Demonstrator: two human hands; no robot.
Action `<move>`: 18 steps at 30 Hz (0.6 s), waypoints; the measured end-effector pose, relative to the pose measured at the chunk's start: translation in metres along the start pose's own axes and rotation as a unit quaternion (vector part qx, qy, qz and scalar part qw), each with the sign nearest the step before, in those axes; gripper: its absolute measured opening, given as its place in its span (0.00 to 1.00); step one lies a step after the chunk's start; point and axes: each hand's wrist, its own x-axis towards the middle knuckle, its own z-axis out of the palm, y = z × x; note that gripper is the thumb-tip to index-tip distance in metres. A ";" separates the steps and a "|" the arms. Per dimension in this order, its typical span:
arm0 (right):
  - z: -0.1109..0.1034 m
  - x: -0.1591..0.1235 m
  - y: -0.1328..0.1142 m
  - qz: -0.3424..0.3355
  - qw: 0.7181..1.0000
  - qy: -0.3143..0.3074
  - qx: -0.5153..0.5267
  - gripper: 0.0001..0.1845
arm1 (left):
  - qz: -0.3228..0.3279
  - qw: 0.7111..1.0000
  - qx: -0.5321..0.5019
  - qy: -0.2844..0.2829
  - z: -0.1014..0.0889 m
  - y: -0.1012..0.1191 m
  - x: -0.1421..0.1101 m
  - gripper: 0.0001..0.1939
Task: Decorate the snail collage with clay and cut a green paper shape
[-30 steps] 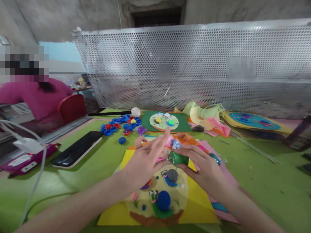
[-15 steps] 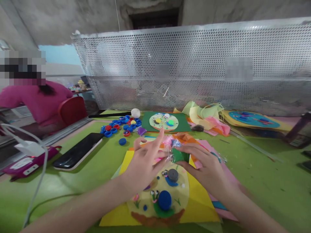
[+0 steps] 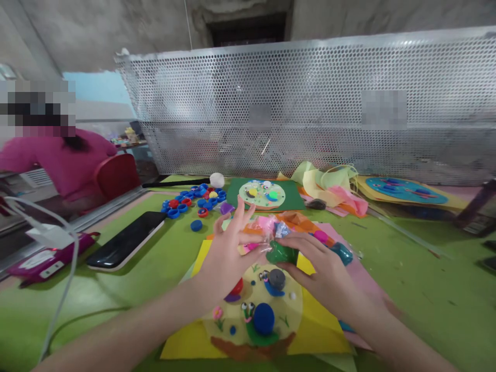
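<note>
My right hand [image 3: 323,266] grips a lump of green clay in clear plastic wrap [image 3: 282,253], just above a round yellow clay picture [image 3: 289,310] with snails on a yellow sheet [image 3: 321,328]. My left hand [image 3: 227,253] meets it from the left, thumb and a finger pinching the clear wrap while the other fingers fan upward. Small bags of pink, blue and orange clay [image 3: 271,226] lie right behind both hands.
A black phone [image 3: 126,238] and a pink device with a white cable [image 3: 42,256] lie at left. Blue and red bottle caps [image 3: 194,199], a green card with a clay disc [image 3: 263,195], crumpled paper [image 3: 329,187] and a perforated metal screen [image 3: 310,103] stand behind. A person in pink sits far left.
Both hands stayed over the picture working the wrapped green clay; the left fingers lifted and fanned out more, and the lump turned slightly in the right hand.
</note>
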 end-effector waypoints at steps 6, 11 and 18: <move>-0.002 -0.003 -0.001 -0.018 1.000 -0.025 -0.006 0.15 | -0.034 0.997 -0.062 0.000 0.000 0.004 0.001 0.45; -0.003 -0.004 -0.002 -0.014 1.000 -0.009 0.007 0.14 | -0.026 0.998 -0.045 0.029 0.000 0.005 0.000 0.44; -0.004 -0.002 -0.005 -0.038 0.999 -0.001 0.026 0.13 | 0.017 0.999 0.010 0.047 0.004 0.000 -0.004 0.43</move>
